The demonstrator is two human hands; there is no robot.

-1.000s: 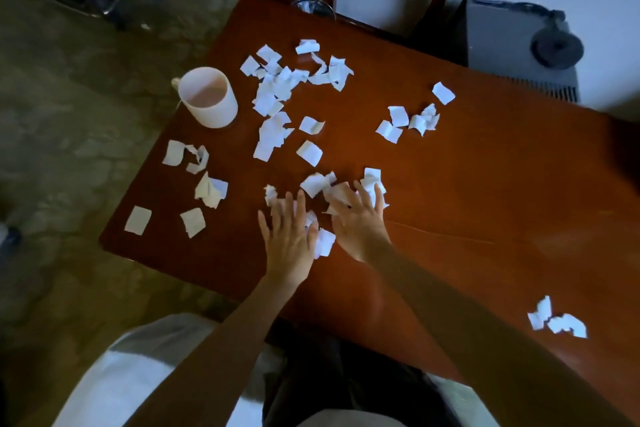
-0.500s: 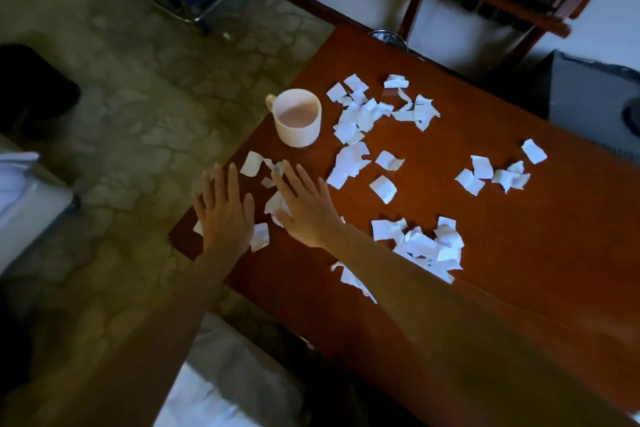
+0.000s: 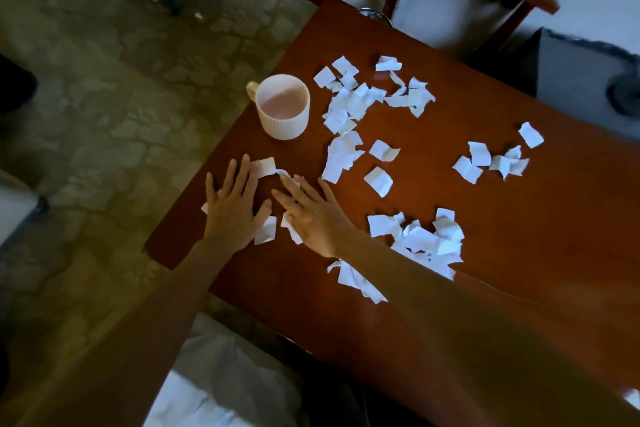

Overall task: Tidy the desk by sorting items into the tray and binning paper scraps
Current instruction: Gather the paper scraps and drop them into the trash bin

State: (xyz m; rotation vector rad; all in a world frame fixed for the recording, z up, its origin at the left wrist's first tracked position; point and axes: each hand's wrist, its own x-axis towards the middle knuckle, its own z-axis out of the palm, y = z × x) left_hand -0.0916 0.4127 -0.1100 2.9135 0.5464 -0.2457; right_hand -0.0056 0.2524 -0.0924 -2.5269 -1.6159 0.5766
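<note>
Both have quit the pile (image 3: 420,239) for the desk (image 3: 519,253) corner: my left grip (image 3: 235,210) and right grip (image 3: 313,217) lie flat, fingers straight, on scraps (image 3: 266,235); I judge gathering unfinished.

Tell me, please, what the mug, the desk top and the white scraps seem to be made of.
The mug looks like matte cream plastic or ceramic: ribbed wall, no gloss; I cannot tell which. The desk top looks like reddish-brown wood or veneer with glossy varnish: it gives soft reflections. The scraps look like thin white paper: torn edges, creases and curled corners.
</note>
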